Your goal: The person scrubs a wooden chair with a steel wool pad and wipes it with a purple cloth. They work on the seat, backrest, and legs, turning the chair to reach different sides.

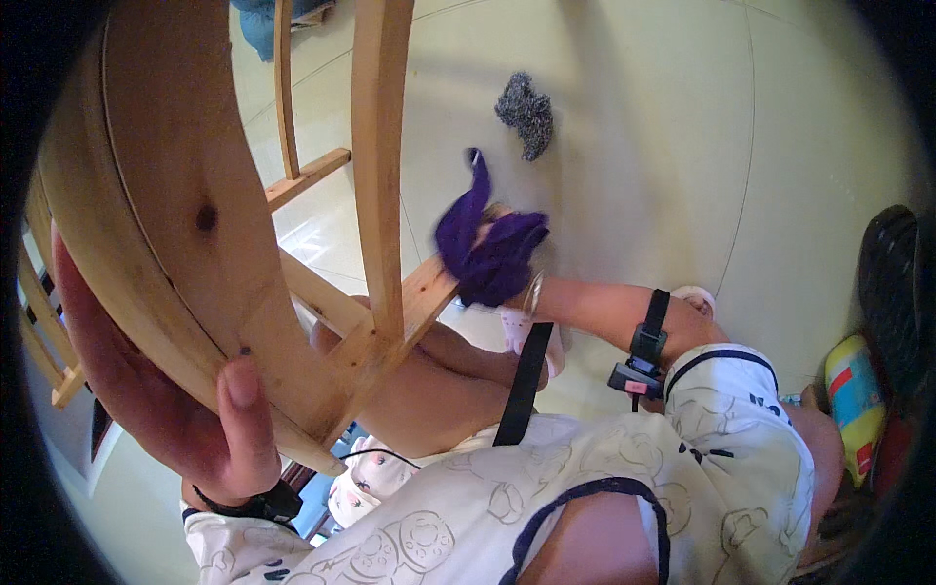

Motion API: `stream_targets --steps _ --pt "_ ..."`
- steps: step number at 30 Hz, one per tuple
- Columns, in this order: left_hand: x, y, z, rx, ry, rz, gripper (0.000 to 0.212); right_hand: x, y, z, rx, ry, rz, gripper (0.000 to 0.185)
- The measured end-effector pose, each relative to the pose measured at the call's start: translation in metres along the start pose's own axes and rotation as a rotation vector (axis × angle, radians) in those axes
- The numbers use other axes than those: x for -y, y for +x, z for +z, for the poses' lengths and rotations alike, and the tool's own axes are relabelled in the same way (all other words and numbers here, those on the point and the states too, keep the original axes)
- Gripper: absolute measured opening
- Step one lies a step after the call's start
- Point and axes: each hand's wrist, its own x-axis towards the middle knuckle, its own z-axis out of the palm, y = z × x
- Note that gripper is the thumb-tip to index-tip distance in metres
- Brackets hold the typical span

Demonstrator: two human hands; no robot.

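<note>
A light wooden stool or chair (212, 146) is tipped up close in front of me, its legs and rails pointing away. My left hand (168, 417) grips the rounded edge of its broad knotted board, thumb on the near side. In my right hand (518, 298) is a crumpled purple cloth (501, 256), which covers most of the fingers. The cloth rests against the end of a wooden rail (428, 289), and one corner of it sticks up, blurred.
A grey steel wool scourer (526, 113) lies on the pale tiled floor (658, 146). At the right are a yellow package (852, 402) and a dark, ridged object (888, 270). Something blue (257, 33) sits at the upper left. My bent legs are below the stool.
</note>
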Motion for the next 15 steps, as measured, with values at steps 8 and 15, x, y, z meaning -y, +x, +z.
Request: stream_targets --steps 8,15 --pt "-0.002 -0.002 -0.002 0.044 -0.011 0.186 0.088 0.044 -0.015 0.025 0.188 0.009 -0.021 0.034" --pt "0.006 0.006 0.02 0.033 -0.065 0.371 0.073 0.07 -0.028 0.01 0.091 -0.152 0.099 0.035"
